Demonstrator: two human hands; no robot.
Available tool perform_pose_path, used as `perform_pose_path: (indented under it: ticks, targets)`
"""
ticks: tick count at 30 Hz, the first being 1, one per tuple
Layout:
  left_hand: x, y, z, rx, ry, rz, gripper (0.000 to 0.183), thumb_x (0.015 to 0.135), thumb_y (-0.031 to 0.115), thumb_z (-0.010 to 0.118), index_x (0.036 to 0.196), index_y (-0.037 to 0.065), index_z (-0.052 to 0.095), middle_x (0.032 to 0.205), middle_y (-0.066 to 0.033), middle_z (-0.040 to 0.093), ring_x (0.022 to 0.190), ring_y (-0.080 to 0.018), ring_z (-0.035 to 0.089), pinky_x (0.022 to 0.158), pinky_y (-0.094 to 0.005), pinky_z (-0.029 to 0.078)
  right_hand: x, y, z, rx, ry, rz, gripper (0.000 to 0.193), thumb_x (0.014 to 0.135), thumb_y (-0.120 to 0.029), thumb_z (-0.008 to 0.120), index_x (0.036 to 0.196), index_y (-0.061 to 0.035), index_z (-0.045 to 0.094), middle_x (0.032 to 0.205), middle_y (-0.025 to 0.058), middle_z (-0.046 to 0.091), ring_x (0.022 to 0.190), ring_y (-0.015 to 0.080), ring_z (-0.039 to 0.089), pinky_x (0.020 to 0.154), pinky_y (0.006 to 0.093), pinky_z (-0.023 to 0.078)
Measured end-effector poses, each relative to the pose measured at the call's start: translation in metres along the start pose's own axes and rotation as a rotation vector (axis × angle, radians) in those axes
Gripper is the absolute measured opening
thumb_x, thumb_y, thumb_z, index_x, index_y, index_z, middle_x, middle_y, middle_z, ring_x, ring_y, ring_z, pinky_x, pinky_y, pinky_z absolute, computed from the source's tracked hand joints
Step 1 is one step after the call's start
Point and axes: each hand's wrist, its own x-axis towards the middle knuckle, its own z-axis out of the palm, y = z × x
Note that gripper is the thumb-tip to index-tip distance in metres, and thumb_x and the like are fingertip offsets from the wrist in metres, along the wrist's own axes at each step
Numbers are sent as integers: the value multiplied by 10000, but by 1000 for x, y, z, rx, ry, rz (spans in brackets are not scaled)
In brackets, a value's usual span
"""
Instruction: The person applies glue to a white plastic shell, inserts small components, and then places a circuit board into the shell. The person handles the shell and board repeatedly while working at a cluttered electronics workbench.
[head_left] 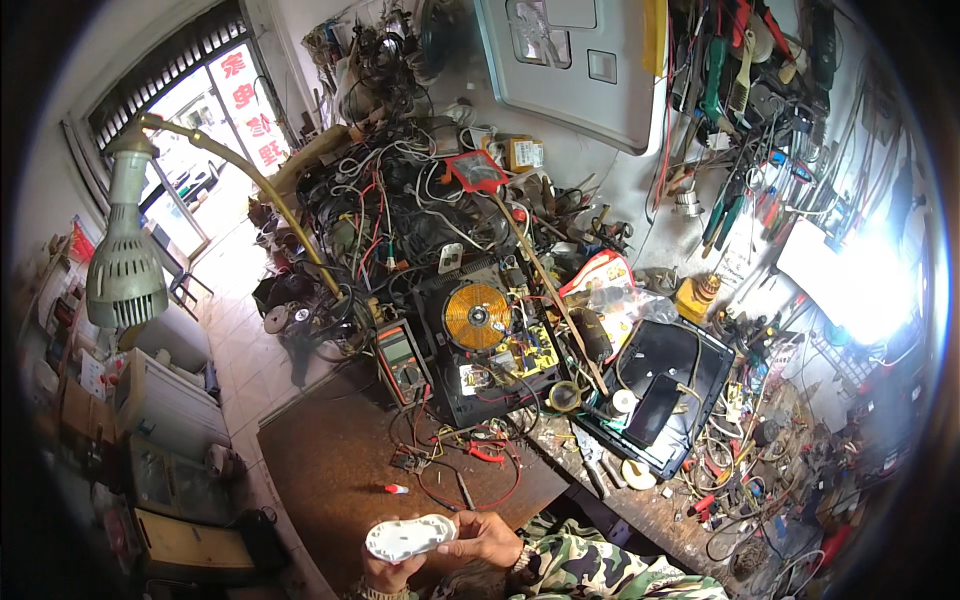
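head | white shell (408, 538): oblong, rounded, waisted | left hand (391, 573), right hand (486, 541): both gripping it

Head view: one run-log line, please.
left hand: holds white plastic shell | right hand: grips its right end | nearby: multimeter, copper-coloured coil

You've got 2 bright spots here: white glare (875, 290) on your right, totally blown out, and daylight in the doorway (190, 140) (pretty washed out too). Your white shell (410, 537) reads clearly, but the cabinets (180, 485) at lower left look dim, and straight edges bend toward a black fisheye rim.
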Motion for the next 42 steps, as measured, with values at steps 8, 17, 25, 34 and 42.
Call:
perform_pose_path:
  ticks: [8,17,25,34,42]
  targets:
    - [77,34,44,-1069,305,-348,658,736,28,782,1313,15,466,1263,-210,612,1119,-282,627,985,-426,498,-5,-63,-37,-80,75,-51,206,873,-105,764,742,-83,606,672,-69,578,601,18,485,518,208,353]
    - [92,24,53,-1311,387,-435,719,826,93,706,1437,67,328,1302,-192,566,1204,-332,557,1014,-525,464,-2,-85,-110,-287,36,13,141,940,-74,614,1042,-1,677,920,2,674,820,58,586,747,232,475]
    - [95,24,60,-1239,432,-506,677,816,116,703,1403,4,384,1245,-185,575,1186,-329,573,996,-543,488,6,-103,-125,-427,35,-8,246,926,-187,712,765,-9,660,719,-29,640,707,48,548,671,244,455]
    - [99,7,62,-83,375,-76,287,926,66,564,1191,-45,564,1131,-168,604,993,-233,619,833,-353,539,36,-109,-146,-707,120,-86,137,852,2,572,911,3,695,854,65,684,852,153,634,804,297,479]
    - [130,-11,53,-539,359,-418,346,905,88,593,1223,-35,537,1150,-171,600,1023,-253,609,856,-380,530,73,-234,-175,-628,265,-293,134,864,-31,556,902,36,665,864,93,662,818,151,616,732,308,493]
